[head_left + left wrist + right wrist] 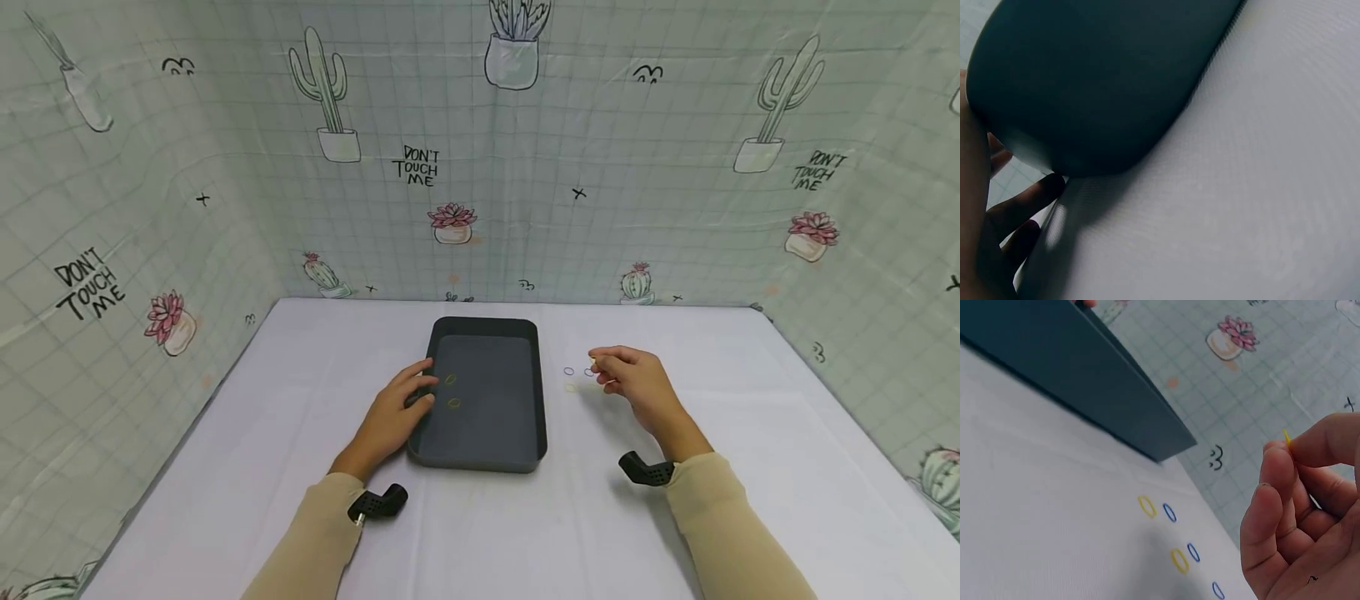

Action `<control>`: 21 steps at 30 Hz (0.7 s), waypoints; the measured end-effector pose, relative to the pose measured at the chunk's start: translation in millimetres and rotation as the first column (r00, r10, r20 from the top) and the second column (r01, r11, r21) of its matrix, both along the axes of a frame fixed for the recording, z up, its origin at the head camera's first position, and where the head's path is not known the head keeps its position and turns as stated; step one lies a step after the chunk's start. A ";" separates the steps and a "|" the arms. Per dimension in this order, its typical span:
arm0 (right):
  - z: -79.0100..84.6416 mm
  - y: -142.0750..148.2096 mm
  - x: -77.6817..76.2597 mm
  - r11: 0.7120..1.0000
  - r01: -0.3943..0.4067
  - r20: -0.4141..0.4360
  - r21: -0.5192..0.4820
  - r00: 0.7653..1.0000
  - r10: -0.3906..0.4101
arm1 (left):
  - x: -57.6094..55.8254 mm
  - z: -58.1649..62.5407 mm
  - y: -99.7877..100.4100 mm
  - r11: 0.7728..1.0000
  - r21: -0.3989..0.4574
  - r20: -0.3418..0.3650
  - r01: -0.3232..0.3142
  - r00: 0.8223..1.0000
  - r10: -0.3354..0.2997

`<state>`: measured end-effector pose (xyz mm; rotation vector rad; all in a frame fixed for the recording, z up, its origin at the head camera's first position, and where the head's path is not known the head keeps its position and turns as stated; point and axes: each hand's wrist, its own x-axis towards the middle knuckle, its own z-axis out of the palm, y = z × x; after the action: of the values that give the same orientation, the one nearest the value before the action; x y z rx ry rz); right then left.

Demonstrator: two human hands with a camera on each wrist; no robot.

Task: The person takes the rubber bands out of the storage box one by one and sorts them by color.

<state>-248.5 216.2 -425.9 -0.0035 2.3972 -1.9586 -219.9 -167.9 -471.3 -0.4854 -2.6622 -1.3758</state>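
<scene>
A dark grey rectangular tray (480, 433) lies on the white table, with two yellow rubber bands (453, 403) inside it. My left hand (393, 414) holds the tray's left side, its thumb over the rim; in the left wrist view, fingers (1025, 203) touch the outer wall. To the right of the tray, my right hand (633, 379) is raised above the table. Between thumb and fingertips it pinches a yellow rubber band (1287, 439), mostly hidden by the fingers. Below it on the cloth lie two yellow rubber bands (1179, 560) and three blue rubber bands (1194, 552).
White cloth (450, 533) covers the table. Curtains with printed cacti (637, 283) and grid lines enclose its back and both sides. A black wrist mount (378, 502) sits on the left wrist, another black mount (647, 469) on the right.
</scene>
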 end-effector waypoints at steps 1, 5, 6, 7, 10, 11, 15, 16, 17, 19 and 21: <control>0.1 1.8 0.0 1.000 0.007 0.007 0.004 1.000 -0.008 | -0.8 0.9 0.1 1.000 0.002 -0.002 0.000 1.000 0.000; -2.0 7.6 -0.3 1.000 0.023 0.041 0.013 0.999 -0.023 | -1.6 2.0 -1.1 1.000 -0.001 0.008 0.004 1.000 -0.004; -3.1 8.6 -0.6 1.000 0.023 0.049 0.014 0.999 -0.024 | -1.4 1.7 -1.9 1.000 -0.001 0.010 0.006 1.000 -0.006; -3.9 10.6 -0.7 1.000 0.023 0.056 0.016 0.998 -0.024 | -1.1 1.5 -1.8 1.000 -0.002 0.011 0.006 1.000 -0.006; -6.5 16.0 -2.0 1.000 0.009 0.063 0.025 0.998 -0.010 | -1.1 -0.6 -2.8 1.000 -0.009 0.001 0.002 1.000 -0.002; -7.1 17.1 -2.7 1.000 0.006 0.062 0.024 0.998 -0.007 | -0.9 -0.6 -3.1 1.000 -0.009 -0.001 -0.002 1.000 0.002; -8.5 22.4 -6.0 1.000 -0.004 0.058 0.023 0.998 0.003 | -1.5 -0.3 -4.1 1.000 -0.009 -0.008 -0.013 1.000 0.013; -8.9 24.0 -6.5 1.000 -0.002 0.061 0.024 0.998 0.000 | -1.6 0.4 -3.9 1.000 -0.006 -0.007 -0.010 1.000 0.010; -9.2 25.8 -6.8 1.000 0.002 0.066 0.025 0.998 -0.004 | -1.7 1.0 -3.8 1.000 -0.007 -0.005 -0.008 1.000 0.008; -10.0 30.0 -6.6 0.999 0.008 0.079 0.031 0.997 -0.011 | -2.4 0.9 -3.1 1.000 -0.011 -0.009 -0.002 1.000 0.002; -11.1 34.3 -6.7 0.999 0.017 0.093 0.041 0.995 -0.021 | -2.8 1.6 -1.8 1.000 -0.006 -0.008 0.007 1.000 -0.007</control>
<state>-255.2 250.5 -437.0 0.1095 2.3860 -1.8732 -222.7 -169.7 -469.8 -0.4995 -2.6619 -1.3654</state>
